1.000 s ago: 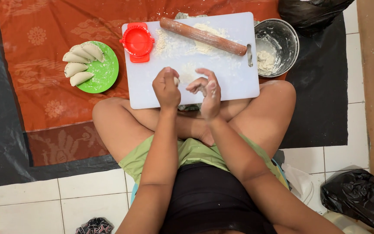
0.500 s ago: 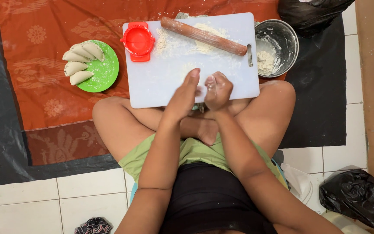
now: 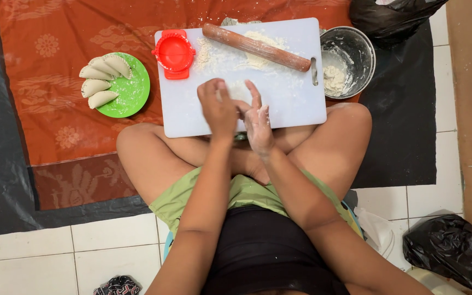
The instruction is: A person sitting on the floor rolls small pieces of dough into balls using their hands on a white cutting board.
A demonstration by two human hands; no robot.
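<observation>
My left hand (image 3: 217, 109) and my floured right hand (image 3: 258, 119) meet over the near half of a white cutting board (image 3: 296, 104). They press together on a small piece of dough, which is almost wholly hidden between them. The left hand's fingers curl over the right hand's straight fingers. A wooden rolling pin (image 3: 255, 47) lies slantwise across the far part of the board amid loose flour. At the board's far left corner sits a red round dumpling press (image 3: 174, 53).
A green plate (image 3: 132, 93) with several folded dumplings (image 3: 100, 81) is on the orange cloth to the left. A metal bowl (image 3: 350, 57) with dough scraps stands right of the board. Black bags lie at the far right and near right. My crossed legs are under the board's near edge.
My hands have moved from the board's near edge to farther over it. The left hand, flat against the right half a second ago, now curls over it.
</observation>
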